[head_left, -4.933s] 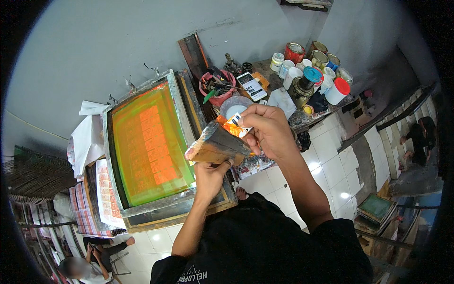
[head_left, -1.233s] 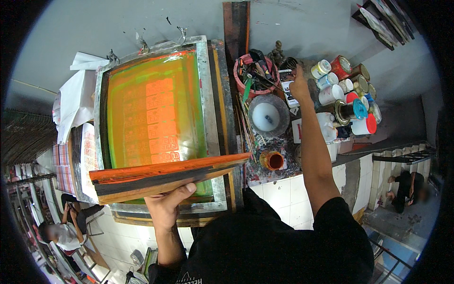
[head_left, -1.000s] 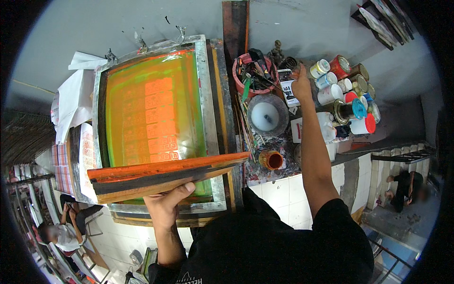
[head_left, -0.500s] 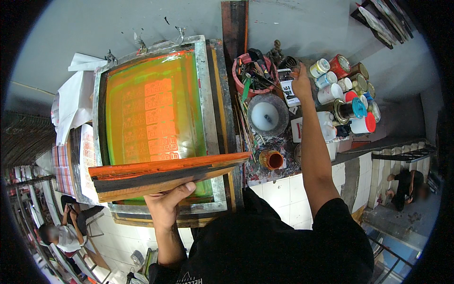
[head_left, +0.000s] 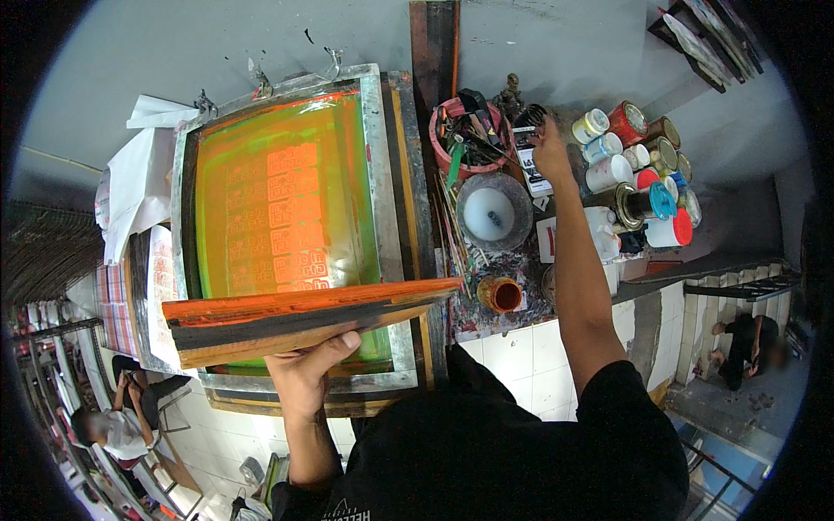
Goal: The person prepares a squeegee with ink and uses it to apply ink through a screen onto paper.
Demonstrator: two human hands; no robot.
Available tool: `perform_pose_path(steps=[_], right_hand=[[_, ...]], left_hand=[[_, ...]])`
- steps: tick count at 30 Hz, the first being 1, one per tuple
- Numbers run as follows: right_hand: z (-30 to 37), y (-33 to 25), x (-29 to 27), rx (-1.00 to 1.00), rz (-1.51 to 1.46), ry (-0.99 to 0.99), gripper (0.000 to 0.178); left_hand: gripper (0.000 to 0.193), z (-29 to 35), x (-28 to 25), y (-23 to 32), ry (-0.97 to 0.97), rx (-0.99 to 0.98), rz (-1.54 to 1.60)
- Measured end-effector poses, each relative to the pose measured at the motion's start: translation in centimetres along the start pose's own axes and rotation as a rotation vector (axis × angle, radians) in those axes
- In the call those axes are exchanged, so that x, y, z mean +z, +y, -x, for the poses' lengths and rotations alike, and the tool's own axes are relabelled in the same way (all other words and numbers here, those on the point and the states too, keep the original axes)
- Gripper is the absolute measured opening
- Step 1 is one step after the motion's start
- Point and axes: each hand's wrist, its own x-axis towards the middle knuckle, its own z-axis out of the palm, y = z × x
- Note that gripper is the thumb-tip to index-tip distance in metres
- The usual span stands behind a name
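Note:
My left hand [head_left: 304, 375] is closed round the wooden handle of a wide squeegee [head_left: 304, 323], its upper edge coated in orange ink. The squeegee is held over the near end of a metal-framed printing screen [head_left: 395, 208]. Orange ink with a block pattern [head_left: 294, 204] covers the green mesh. At the right, my right hand [head_left: 549, 156] is over a phone [head_left: 532, 165] lying on the cluttered side table. One finger is stretched toward the phone's far end; whether it touches is unclear. Nothing shows gripped in this hand.
A pink tub of tools [head_left: 452, 161] and a bowl of white stuff [head_left: 486, 214] stand between screen and phone. An orange ink jar [head_left: 499, 295] is nearer me. Several paint cans [head_left: 627, 122] crowd the right. Two people [head_left: 126, 425] are in the background, left and right.
My right hand has shifted slightly and its finger reaches farther along the phone, whose display looks different. The left hand and squeegee stay almost still.

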Motion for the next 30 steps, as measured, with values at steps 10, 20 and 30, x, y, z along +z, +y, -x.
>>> perform_pose_path(steps=[10, 20, 30], right_hand=[[0.5, -2.0, -1.5, -0.005, -0.171, 0.152, 0.065], [0.2, -1.5, -1.7, -0.004, -0.214, 0.13, 0.07], [9.4, -13.2, -11.9, -0.17, -0.538, 0.113, 0.051]], left_hand=[[0.032, -0.3, 0.1, -0.2, -0.01, 0.005, -0.004], [0.034, -0.3, 0.1, -0.3, 0.003, 0.011, 0.018], [0.034, -0.9, 0.0, -0.8, -0.035, 0.102, 0.103]])
